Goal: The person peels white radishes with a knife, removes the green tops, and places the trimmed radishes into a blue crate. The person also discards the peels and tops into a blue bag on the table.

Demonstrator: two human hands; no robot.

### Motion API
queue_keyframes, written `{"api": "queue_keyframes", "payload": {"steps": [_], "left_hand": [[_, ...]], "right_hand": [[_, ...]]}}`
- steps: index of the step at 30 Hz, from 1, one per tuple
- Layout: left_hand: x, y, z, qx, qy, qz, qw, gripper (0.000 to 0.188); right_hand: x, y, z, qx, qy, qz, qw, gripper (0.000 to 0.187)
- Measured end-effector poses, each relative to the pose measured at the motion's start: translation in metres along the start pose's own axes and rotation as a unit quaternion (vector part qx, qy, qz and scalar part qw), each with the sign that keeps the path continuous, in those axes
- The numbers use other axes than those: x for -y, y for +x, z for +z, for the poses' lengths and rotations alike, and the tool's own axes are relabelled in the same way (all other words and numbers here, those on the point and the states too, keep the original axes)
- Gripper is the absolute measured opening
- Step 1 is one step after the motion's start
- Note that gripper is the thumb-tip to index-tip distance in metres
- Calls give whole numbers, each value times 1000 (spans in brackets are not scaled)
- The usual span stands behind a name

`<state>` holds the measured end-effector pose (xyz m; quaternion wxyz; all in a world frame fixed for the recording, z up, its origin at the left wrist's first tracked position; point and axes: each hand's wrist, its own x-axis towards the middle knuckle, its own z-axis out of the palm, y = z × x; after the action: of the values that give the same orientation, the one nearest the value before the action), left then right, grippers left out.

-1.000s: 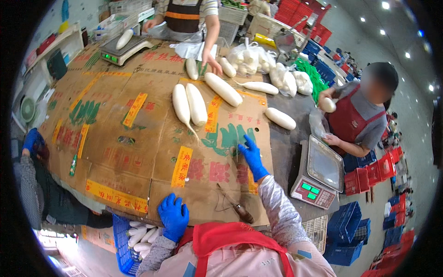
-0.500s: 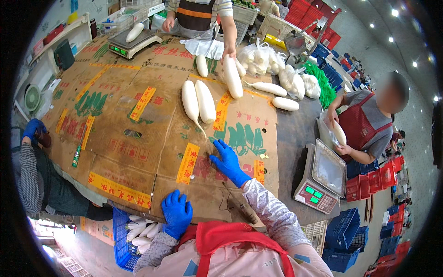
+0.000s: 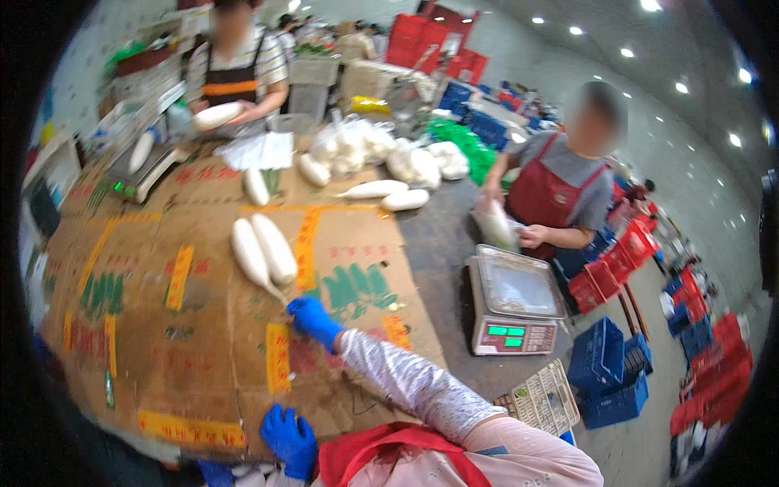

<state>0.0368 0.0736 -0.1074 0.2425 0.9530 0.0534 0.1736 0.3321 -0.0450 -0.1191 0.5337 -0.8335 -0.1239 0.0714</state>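
Two white daikon radishes lie side by side on the cardboard-covered table (image 3: 203, 341). The left one (image 3: 248, 250) has a long thin root tail; the other daikon (image 3: 276, 248) leans against it. My right hand (image 3: 315, 322), in a blue glove, is at that tail, its fingers drawn together around the tip. Blur softens the fingertips. Gloved in blue as well, my left hand (image 3: 289, 441) rests by the table's near edge, fingers somewhat apart and holding nothing.
Further daikons (image 3: 372, 189) and bagged daikons (image 3: 414, 164) lie at the back. A scale (image 3: 515, 300) stands right, another scale (image 3: 139, 174) far left. Across the table one person (image 3: 235, 81) holds a daikon; at right another person (image 3: 560, 178) holds a bagged one.
My view has swung up and right. My right hand has closed at the root tail. The person across has lifted a daikon off the table toward their body; the right-hand person's daikon is now bagged.
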Motion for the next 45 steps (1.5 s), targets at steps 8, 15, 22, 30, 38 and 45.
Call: {"api": "queue_keyframes", "payload": {"steps": [8, 15, 22, 30, 38, 45], "left_hand": [[-12, 9, -25, 8, 143, 60, 988, 34], [-6, 12, -19, 23, 157, 60, 986, 31], [-10, 9, -22, -25, 138, 73, 987, 28], [-12, 9, -24, 3, 119, 29, 992, 28], [-4, 7, -13, -30, 126, 51, 990, 28], [-1, 6, -6, -33, 85, 44, 995, 29]], "right_hand": [[59, -10, -15, 22, 149, 206, 967, 38], [51, 6, -4, 53, 133, 144, 979, 24], [51, 6, -10, 18, 207, 173, 963, 19], [57, 37, -54, -54, 296, 177, 937, 20], [50, 76, -112, -153, 318, 206, 913, 19], [8, 58, -158, -272, 329, 213, 879, 14]]}}
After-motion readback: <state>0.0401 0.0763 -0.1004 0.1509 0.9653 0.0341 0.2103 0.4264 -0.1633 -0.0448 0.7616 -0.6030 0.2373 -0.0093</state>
